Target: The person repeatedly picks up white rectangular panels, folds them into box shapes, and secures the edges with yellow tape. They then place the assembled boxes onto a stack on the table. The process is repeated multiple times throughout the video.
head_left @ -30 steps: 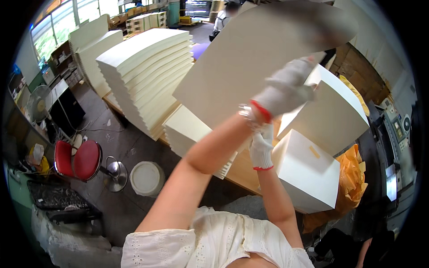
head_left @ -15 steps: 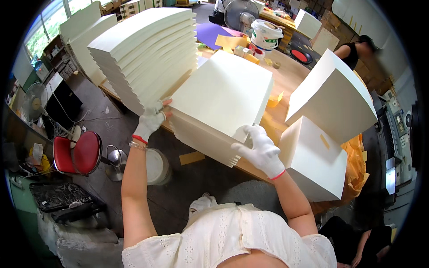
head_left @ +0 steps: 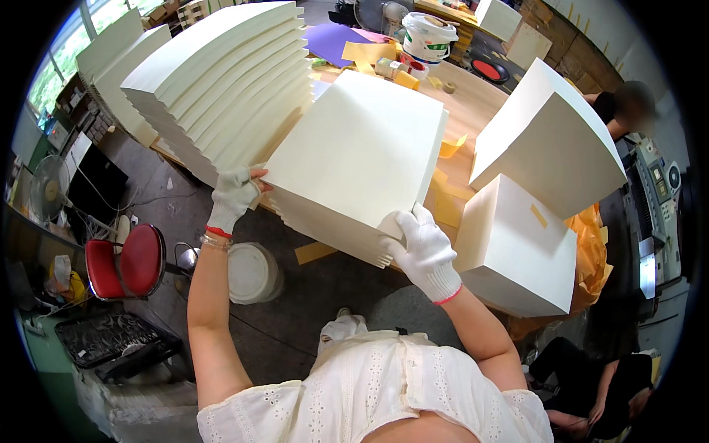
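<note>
A thick stack of white paper sheets [head_left: 354,148] lies at the middle of the table, its lower layers stepped along the near edge. My left hand [head_left: 236,193], in a white glove with bare fingertips, grips its near left corner. At the near right corner my right hand [head_left: 421,247], in a white glove with a red cuff, holds the edge, thumb on the front side and fingers by the right side. What lies under those fingers is hidden. Close by on the left rises a taller pile of white sheets [head_left: 221,88], fanned in stepped bundles.
Two more white stacks, an upper block [head_left: 546,140] and a lower block [head_left: 517,244], stand at the right. Tape rolls and a white bucket [head_left: 428,37] sit toward the back. A red chair [head_left: 140,262] and a lidded pail [head_left: 251,273] stand left. People [head_left: 628,107] are at the right.
My right hand has drawn its spread fingers closer together on the near right corner. My left hand stays at the left corner. The whole view has shifted slightly.
</note>
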Demonstrator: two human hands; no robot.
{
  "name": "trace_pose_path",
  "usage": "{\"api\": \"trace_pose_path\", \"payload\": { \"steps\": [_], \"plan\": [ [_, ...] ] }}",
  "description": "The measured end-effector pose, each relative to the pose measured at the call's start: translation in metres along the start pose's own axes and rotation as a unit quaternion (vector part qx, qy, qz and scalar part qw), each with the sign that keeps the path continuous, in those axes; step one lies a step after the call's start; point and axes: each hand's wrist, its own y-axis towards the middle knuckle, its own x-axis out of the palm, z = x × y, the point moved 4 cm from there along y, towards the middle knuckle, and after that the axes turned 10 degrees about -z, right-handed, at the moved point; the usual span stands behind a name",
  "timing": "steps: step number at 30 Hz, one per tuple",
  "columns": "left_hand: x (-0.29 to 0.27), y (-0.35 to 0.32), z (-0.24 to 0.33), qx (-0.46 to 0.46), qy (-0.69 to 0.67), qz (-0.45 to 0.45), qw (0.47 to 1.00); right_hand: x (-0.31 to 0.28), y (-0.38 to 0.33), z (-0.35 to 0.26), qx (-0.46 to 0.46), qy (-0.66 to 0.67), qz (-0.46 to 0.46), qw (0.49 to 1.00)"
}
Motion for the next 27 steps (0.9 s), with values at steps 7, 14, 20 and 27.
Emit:
{"api": "trace_pose_path", "payload": {
  "steps": [7, 14, 20, 27],
  "plan": [
    [0.005, 0.000, 0.026, -0.051, 0.012, -0.015, 0.999, 0.005, -0.003, 0.004, 0.009, -0.018, -0.020, 1.000],
    [0.003, -0.002, 0.021, -0.013, 0.170, -0.012, 0.985, 0.012, -0.012, 0.005, 0.014, -0.001, -0.049, 0.999],
    [0.031, -0.005, 0.063, 0.057, 0.417, -0.028, 0.907, 0.003, -0.038, 0.030, -0.013, 0.121, -0.013, 0.993],
    [0.220, -0.005, 0.161, 0.050, 0.015, -0.057, 0.997, -0.001, -0.174, 0.101, 0.106, 0.268, -0.107, 0.952]
  ]
}}
